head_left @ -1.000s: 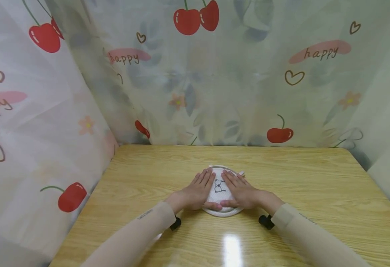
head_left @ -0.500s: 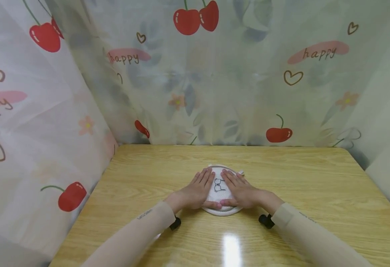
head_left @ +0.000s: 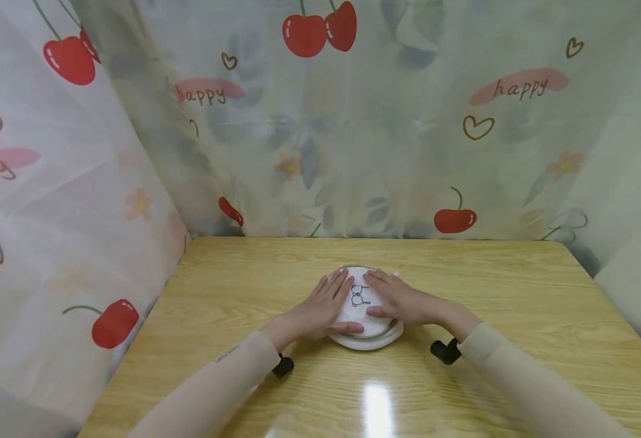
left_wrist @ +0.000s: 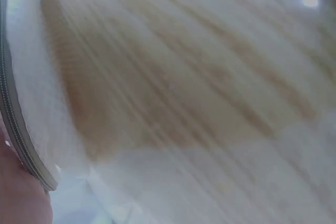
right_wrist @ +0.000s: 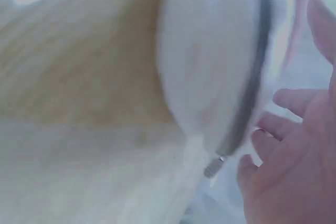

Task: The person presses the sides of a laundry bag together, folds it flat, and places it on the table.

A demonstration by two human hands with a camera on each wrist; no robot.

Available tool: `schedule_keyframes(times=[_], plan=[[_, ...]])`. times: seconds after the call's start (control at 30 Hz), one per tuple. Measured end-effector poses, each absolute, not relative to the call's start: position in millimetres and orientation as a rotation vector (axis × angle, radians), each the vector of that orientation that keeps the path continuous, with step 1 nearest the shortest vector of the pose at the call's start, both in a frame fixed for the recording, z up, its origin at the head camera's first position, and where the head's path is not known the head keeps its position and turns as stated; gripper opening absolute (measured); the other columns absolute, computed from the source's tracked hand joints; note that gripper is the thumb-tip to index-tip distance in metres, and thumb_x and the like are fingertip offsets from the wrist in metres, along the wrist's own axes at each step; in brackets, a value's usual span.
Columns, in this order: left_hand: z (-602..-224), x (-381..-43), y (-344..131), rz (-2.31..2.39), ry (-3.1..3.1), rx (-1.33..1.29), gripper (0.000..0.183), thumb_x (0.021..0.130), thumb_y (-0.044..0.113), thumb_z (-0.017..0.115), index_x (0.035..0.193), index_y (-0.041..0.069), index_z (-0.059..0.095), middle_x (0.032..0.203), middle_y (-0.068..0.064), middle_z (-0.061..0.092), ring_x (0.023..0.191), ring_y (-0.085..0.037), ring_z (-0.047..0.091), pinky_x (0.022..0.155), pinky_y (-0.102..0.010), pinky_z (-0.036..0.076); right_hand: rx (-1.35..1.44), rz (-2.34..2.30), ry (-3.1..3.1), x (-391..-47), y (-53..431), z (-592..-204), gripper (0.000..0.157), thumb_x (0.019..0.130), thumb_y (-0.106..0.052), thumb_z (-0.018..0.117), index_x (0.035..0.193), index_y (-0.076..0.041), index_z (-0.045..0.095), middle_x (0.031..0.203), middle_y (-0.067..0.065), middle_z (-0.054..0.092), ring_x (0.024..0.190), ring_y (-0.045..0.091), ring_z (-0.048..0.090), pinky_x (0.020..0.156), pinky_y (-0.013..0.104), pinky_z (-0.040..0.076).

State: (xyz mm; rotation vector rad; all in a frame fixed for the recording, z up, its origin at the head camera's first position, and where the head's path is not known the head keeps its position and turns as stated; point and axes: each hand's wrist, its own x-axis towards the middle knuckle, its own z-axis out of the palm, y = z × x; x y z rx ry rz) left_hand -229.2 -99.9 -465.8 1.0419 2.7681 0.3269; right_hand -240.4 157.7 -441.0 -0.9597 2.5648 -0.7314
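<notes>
A round white mesh zip bag (head_left: 360, 322) lies on the wooden table, a small dark line drawing printed on its top. My left hand (head_left: 320, 308) rests on the bag's left side, fingers straight and thumb along the front. Over the right side is my right hand (head_left: 405, 299), its fingers loosely bent and their tips at the top face. The right wrist view shows that palm beside the bag's grey zip (right_wrist: 255, 72), with the metal zip pull (right_wrist: 212, 167) hanging at the near end. In the left wrist view, the zip (left_wrist: 16, 103) runs round the edge by part of my hand (left_wrist: 23, 200).
The wooden table (head_left: 243, 274) reaches back to a curtain (head_left: 347, 152) printed with cherries and hearts. More of the curtain stands along the left side. A bright light reflection lies on the table in front of the bag.
My right hand has shifted right, its fingers now more bent and its thumb away from the left thumb. The bag looks thicker and more raised. My left hand stays on it.
</notes>
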Motion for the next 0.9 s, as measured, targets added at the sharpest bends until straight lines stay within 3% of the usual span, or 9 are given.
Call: schedule_keyframes(times=[0.17, 0.37, 0.6, 0.9], plan=[[-462, -229, -105, 0.402, 2.775, 1.103, 0.099, 0.1, 0.068, 0.051, 0.168, 0.009, 0.009, 0.175, -0.011, 0.002, 0.161, -0.024, -0.003, 0.128, -0.041, -0.004, -0.853, -0.882, 2.606, -250, 173, -422, 0.067, 0.11, -0.039, 0.054, 0.162, -0.002, 0.033, 0.167, 0.027, 0.025, 0.153, 0.049, 0.022, 0.119, 0.067, 0.023], [-454, -224, -108, 0.473, 2.746, 1.402, 0.08, 0.104, 0.054, 0.058, 0.165, 0.013, 0.027, 0.172, -0.008, 0.023, 0.16, -0.023, 0.014, 0.129, -0.046, 0.005, -0.824, -0.95, 2.657, -264, 188, -424, 0.057, 0.112, -0.032, 0.051, 0.159, -0.002, 0.039, 0.165, 0.026, 0.032, 0.153, 0.048, 0.024, 0.119, 0.068, 0.022], [-451, -220, -102, 0.213, 2.756, 1.898, 0.068, 0.105, 0.045, 0.06, 0.159, 0.009, 0.041, 0.164, -0.01, 0.041, 0.155, -0.025, 0.031, 0.126, -0.047, 0.022, -0.952, -0.85, 2.692, -284, 179, -435, 0.053, 0.111, -0.027, 0.052, 0.159, -0.006, 0.042, 0.165, 0.022, 0.034, 0.155, 0.045, 0.02, 0.121, 0.068, 0.017], [-458, -216, -90, -0.276, 2.678, 2.109, 0.073, 0.109, 0.054, 0.046, 0.166, 0.014, 0.027, 0.173, -0.004, 0.022, 0.16, -0.02, 0.016, 0.128, -0.042, 0.015, -1.026, -0.911, 2.581, -302, 158, -437, 0.056, 0.111, -0.029, 0.053, 0.162, -0.01, 0.039, 0.168, 0.014, 0.033, 0.158, 0.041, 0.014, 0.122, 0.068, 0.013]])
